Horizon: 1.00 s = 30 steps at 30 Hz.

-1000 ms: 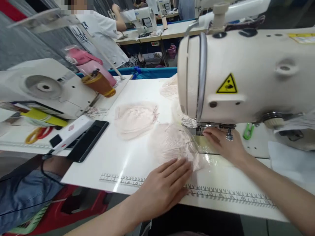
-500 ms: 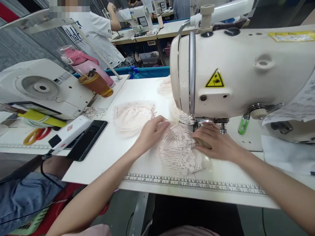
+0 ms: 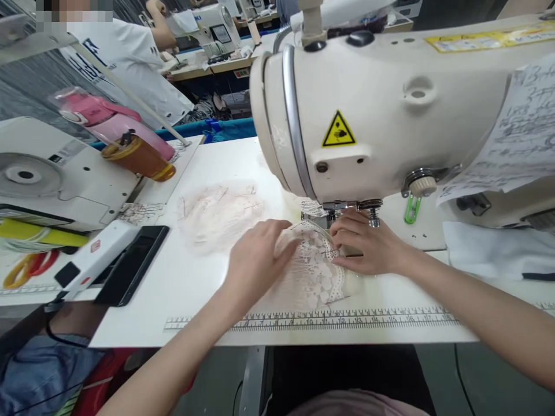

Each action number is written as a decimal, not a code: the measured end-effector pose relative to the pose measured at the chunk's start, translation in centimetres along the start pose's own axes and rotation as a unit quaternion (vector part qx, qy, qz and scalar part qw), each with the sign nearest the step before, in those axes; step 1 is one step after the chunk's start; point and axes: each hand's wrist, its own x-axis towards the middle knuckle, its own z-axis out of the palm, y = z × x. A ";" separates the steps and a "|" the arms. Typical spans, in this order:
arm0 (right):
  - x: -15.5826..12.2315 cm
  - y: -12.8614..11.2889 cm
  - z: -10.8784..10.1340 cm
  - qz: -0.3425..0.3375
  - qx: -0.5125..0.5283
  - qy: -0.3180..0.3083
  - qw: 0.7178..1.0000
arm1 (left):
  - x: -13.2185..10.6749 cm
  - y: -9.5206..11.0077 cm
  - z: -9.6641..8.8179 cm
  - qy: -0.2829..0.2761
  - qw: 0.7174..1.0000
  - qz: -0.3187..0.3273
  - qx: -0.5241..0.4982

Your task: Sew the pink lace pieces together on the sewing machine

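A pale pink lace piece (image 3: 314, 277) lies on the white sewing table (image 3: 195, 289), its far edge under the presser foot (image 3: 333, 211) of the cream sewing machine (image 3: 368, 110). My left hand (image 3: 255, 260) rests on the lace's left side, fingers curled down onto it. My right hand (image 3: 368, 242) presses the lace just in front of the foot, fingertips pinched at the fabric's edge. A second lace piece (image 3: 219, 214) lies further left on the table.
A black phone (image 3: 132, 264) and a white box (image 3: 93, 257) lie at the left. Behind them stand another machine (image 3: 52, 173), a brown cup (image 3: 139, 156) and a pink bottle (image 3: 113, 118). A person in white (image 3: 125, 63) works beyond. Paper (image 3: 507, 138) hangs on my machine.
My left hand went from the table's front edge up onto the lace's left side. The lace has been drawn closer under the foot. The view has shifted right.
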 end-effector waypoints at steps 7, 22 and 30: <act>0.2 0.5 0.4 0.039 -0.042 0.054 0.997 | 1.5 4.0 2.7 -0.024 0.992 0.121 -0.030; 0.0 0.4 0.1 -0.016 -0.120 0.077 0.990 | -0.6 4.4 2.3 0.044 0.971 0.230 0.042; 0.1 0.9 -0.3 -0.021 -0.158 0.079 0.984 | 0.9 3.9 3.6 0.020 0.963 0.264 0.057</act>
